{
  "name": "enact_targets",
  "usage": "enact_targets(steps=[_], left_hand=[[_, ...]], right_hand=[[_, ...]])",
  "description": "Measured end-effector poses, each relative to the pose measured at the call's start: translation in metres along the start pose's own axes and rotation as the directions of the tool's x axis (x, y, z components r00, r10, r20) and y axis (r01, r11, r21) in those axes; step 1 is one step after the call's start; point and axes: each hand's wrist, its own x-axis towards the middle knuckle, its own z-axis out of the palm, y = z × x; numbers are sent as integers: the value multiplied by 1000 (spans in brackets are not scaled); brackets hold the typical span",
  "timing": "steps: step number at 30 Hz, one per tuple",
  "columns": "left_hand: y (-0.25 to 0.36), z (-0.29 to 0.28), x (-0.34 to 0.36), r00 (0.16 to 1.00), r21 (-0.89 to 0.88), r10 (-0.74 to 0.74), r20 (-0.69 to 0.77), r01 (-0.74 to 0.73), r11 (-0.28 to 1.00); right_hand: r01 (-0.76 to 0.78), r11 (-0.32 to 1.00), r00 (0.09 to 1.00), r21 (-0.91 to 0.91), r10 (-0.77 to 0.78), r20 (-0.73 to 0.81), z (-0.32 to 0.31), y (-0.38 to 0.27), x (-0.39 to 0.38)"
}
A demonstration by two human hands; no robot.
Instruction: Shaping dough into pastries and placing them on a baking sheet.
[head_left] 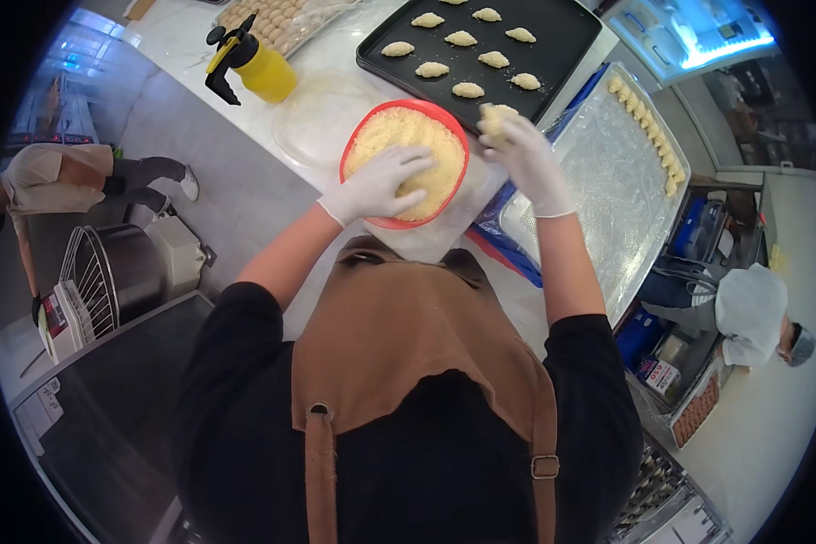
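My left hand [388, 181] in a white glove rests in a red bowl [347, 159] of pale yellow crumbs [412, 127], its fingers apart and bent into them. My gloved right hand [526, 163] is closed on a crumb-coated dough piece [494, 121] at the front edge of a black baking tray [408, 82]. Several coated, tapered pieces [461, 38] lie spaced out on that tray. To the right, a metal tray lined with clear plastic [589, 181] holds a row of uncoated dough pieces [648, 136] along its far side.
A yellow pump sprayer [267, 77] stands on the pale counter [172, 32], near a tray of round pieces [272, 14]. At left, a person [63, 177] bends beside a mixer [127, 276]. At right, another person [748, 313] stands by shelving.
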Motion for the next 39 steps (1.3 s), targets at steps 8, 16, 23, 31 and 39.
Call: enact_targets(steps=[8,16,23,31,39], left_hand=[[-2,8,-19,767,-389,-275,-580,36,920],[-7,9,-25,750,-403,-296,-592,43,914],[-8,10,-20,734,-387,-274,-621,16,922],[-6,12,-23,735,-399,-309,-604,57,915],[-9,13,-24,751,-372,-297,-590,74,925]], right_hand=[[494,44,769,-868,-488,413,63,115,18],[531,-329,662,-781,-415,624,76,109,-5],[509,-449,696,-735,-288,658,83,118,42],[344,-131,832,-930,-417,366,60,109,-14],[436,64,829,-898,-417,373,75,110,11]])
